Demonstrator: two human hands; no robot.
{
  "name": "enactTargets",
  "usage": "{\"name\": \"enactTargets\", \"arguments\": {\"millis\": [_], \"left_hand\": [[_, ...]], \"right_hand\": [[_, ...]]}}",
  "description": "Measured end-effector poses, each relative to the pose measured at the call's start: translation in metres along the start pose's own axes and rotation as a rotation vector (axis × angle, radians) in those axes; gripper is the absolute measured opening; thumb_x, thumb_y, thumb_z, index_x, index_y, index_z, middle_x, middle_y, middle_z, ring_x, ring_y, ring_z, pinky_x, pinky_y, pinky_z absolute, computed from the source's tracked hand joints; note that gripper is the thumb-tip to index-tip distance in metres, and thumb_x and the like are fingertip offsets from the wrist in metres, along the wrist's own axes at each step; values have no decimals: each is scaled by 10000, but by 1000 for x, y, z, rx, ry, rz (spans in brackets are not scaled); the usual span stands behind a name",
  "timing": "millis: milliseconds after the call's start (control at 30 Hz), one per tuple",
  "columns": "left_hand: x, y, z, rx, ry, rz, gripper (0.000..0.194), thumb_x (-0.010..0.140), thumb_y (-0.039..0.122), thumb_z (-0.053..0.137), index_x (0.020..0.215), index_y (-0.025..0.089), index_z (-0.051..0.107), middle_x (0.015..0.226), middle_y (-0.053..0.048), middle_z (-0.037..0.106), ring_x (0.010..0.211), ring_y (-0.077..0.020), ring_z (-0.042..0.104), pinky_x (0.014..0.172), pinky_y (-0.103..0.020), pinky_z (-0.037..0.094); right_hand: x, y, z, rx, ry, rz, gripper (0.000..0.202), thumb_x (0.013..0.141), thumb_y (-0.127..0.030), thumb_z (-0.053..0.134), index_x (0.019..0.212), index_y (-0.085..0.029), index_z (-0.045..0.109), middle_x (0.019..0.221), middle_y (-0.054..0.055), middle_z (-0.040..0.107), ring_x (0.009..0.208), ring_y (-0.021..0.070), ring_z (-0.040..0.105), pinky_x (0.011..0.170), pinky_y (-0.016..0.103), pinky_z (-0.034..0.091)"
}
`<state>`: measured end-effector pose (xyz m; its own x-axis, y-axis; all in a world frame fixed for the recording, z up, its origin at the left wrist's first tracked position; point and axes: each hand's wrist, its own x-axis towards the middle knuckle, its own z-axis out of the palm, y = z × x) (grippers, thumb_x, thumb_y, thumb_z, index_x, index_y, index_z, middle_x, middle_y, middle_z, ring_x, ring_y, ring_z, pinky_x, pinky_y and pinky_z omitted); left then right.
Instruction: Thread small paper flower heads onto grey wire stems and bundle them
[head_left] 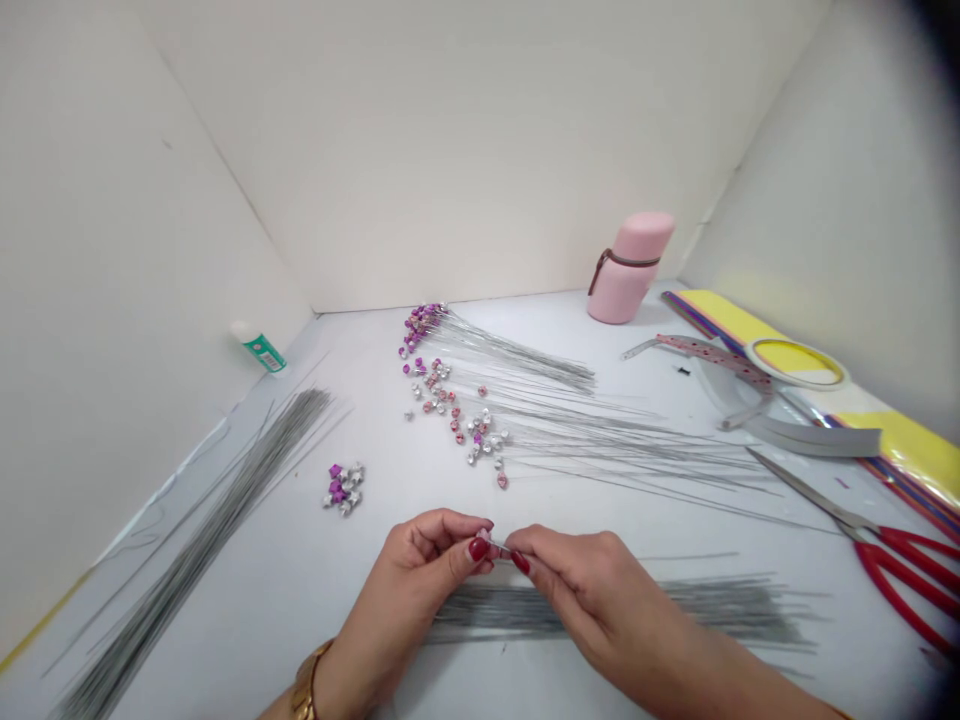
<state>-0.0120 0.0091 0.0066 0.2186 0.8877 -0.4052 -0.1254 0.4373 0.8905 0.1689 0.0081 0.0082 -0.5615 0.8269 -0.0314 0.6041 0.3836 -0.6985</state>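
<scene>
Near the front of the table, my left hand [424,565] is closed in a pinch on a small pinkish folded star [484,537], mostly covered by the fingertips. My right hand [592,580] pinches a thin metal wire [501,548], whose end meets the star; whether it goes into it I cannot tell. Below both hands lies a bundle of grey wires [735,608]. A small group of loose purple and silver stars [343,488] rests to the left. Beyond the hands, wires tipped with pink and silver stars [480,430] are spread out.
At the left lies another wire bundle [225,530], with a glue stick [259,347] behind it. Farther back are a bunch of purple-tipped wires [517,355] and a pink bottle [630,270]. Red-handled scissors [862,525], a tape roll [796,362] and yellow sheets [919,455] lie right.
</scene>
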Motion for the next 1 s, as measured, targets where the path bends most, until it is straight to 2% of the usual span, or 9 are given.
{"name": "enactTargets", "arguments": {"millis": [200,400,500,633,700,767,900,933,1000], "left_hand": [[-2,-2,-2,279,33,147,124,712,266,627,779,169,666,732,-23,677,675,-128,562,625,-206,431],[-3,-3,-4,551,40,300,124,751,266,576,754,170,656,712,-26,666,653,-141,578,611,-220,446],[-4,0,-4,636,14,394,124,773,232,549,764,166,653,719,-30,665,660,-137,594,624,-216,448],[-7,5,-5,693,-41,482,133,785,203,531,777,162,657,695,-31,660,632,-126,591,604,-206,440],[-8,8,-5,703,-52,476,141,784,215,532,759,162,660,672,-31,654,611,-126,582,587,-207,434],[-9,8,-5,686,-50,392,163,785,252,529,742,165,660,674,-35,657,612,-136,581,582,-212,435],[-8,5,-5,671,-38,220,198,778,309,530,712,171,654,667,-37,654,622,-157,574,577,-223,437],[-8,4,-4,684,-34,218,196,773,311,534,703,172,653,657,-35,650,617,-158,570,572,-224,436],[-7,4,-4,706,-19,231,192,774,310,533,706,177,653,664,-35,652,620,-160,572,571,-224,435]], "right_hand": [[-1,1,5,-254,52,-95,229,792,-61,360,845,-207,528,642,-18,599,548,134,525,523,244,303],[-6,7,13,-455,159,-214,261,741,-19,354,817,-180,544,596,12,545,505,154,441,513,281,244],[-4,1,9,-201,63,-115,211,777,-70,346,758,-167,532,583,1,509,508,130,420,511,259,260],[2,-10,2,478,-113,174,237,859,-252,322,741,-171,511,513,-58,333,456,90,294,442,203,243],[3,-12,2,662,-176,267,267,871,-292,295,776,-170,513,500,-70,279,438,87,244,405,191,220],[2,-10,4,514,-145,190,245,863,-246,301,772,-170,516,512,-56,336,451,91,289,428,192,254],[-3,-1,11,-317,26,-185,245,760,-48,334,809,-164,544,625,29,531,516,136,420,513,248,299],[-4,0,12,-433,34,-224,270,734,-23,336,826,-164,547,632,39,545,513,145,429,509,255,296],[-4,0,12,-415,18,-207,265,721,-19,346,819,-167,542,627,32,549,512,146,442,509,252,303]]}}
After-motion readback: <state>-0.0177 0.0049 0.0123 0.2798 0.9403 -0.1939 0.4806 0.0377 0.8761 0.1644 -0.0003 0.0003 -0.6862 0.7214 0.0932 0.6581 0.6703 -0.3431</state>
